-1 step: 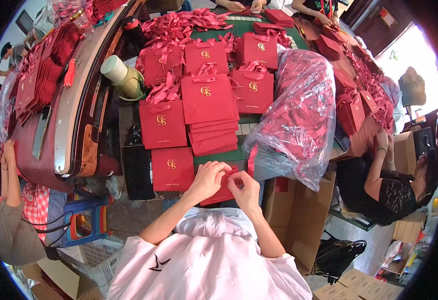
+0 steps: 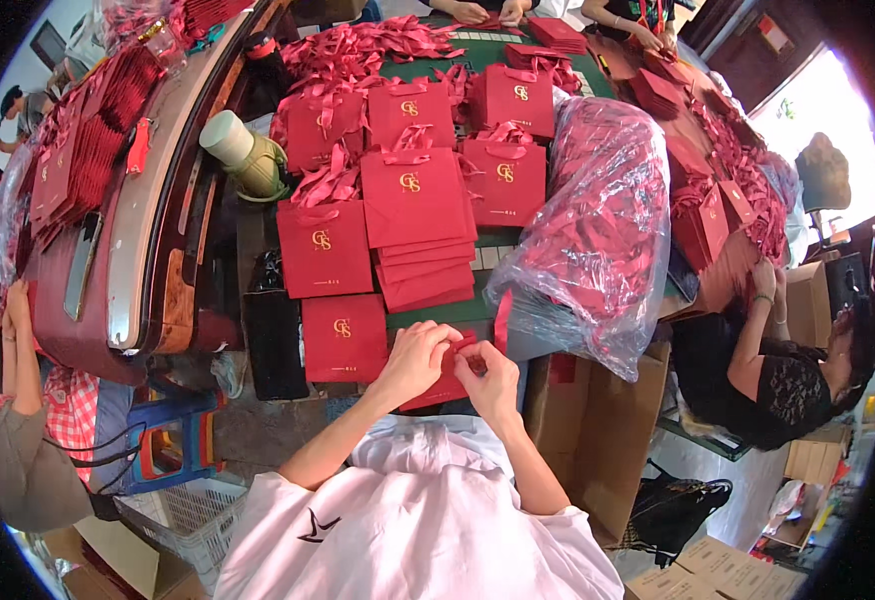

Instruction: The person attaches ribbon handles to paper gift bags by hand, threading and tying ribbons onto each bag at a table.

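Note:
Both my hands meet over a small red paper bag [image 2: 436,396] at the table's near edge. My left hand [image 2: 416,362] lies over its upper part, fingers bent and closed on it. Close beside, my right hand [image 2: 491,382] pinches at the bag's top edge, thumb against fingers; whether a ribbon is in the pinch is hidden. Left of my hands lies another red paper bag [image 2: 345,338] with a gold emblem. Straight ahead is a stack of red bags [image 2: 413,200], with ribbon handles on top.
A clear plastic sack [image 2: 598,230] full of red ribbon-handled bags stands right of the stack. Loose red ribbons [image 2: 358,50] heap at the back. A capped flask [image 2: 248,155] stands left. Below right is an open cardboard box [image 2: 598,430]. Co-workers sit around.

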Action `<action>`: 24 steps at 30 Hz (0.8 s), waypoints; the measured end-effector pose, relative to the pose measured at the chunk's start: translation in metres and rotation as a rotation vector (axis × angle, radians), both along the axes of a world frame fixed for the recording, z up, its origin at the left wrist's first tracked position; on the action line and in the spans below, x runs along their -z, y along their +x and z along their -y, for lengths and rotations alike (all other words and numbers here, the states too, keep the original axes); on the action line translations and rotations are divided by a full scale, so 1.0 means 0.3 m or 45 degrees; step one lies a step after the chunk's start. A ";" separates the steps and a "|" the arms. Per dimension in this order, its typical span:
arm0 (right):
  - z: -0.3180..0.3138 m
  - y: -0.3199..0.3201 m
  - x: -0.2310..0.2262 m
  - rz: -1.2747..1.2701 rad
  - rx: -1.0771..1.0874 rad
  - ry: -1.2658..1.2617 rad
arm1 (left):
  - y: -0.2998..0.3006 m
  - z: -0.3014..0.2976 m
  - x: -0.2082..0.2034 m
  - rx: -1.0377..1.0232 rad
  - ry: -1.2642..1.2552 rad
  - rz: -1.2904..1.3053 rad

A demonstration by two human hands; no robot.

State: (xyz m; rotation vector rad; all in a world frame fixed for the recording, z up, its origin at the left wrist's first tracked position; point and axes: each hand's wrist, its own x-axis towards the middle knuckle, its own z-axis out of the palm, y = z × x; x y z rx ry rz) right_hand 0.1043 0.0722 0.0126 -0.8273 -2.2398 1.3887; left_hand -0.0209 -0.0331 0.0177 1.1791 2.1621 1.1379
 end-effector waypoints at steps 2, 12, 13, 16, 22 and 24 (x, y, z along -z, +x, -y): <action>-0.005 -0.007 -0.015 0.033 0.005 -0.003 | 0.011 -0.003 -0.005 -0.052 -0.028 -0.002; -0.013 -0.025 -0.015 0.063 -0.064 0.279 | 0.049 -0.016 -0.002 -0.073 0.023 -0.319; -0.007 -0.023 -0.007 0.048 -0.094 0.489 | 0.050 -0.017 -0.003 -0.070 0.001 -0.332; -0.009 -0.025 0.002 0.028 -0.137 0.526 | 0.044 -0.019 -0.007 -0.065 -0.019 -0.333; -0.022 -0.021 -0.007 0.039 -0.035 -0.109 | 0.052 -0.021 -0.034 -0.078 0.019 -0.248; -0.017 -0.021 0.022 -0.001 0.016 -0.152 | 0.047 -0.020 -0.037 -0.102 0.038 -0.257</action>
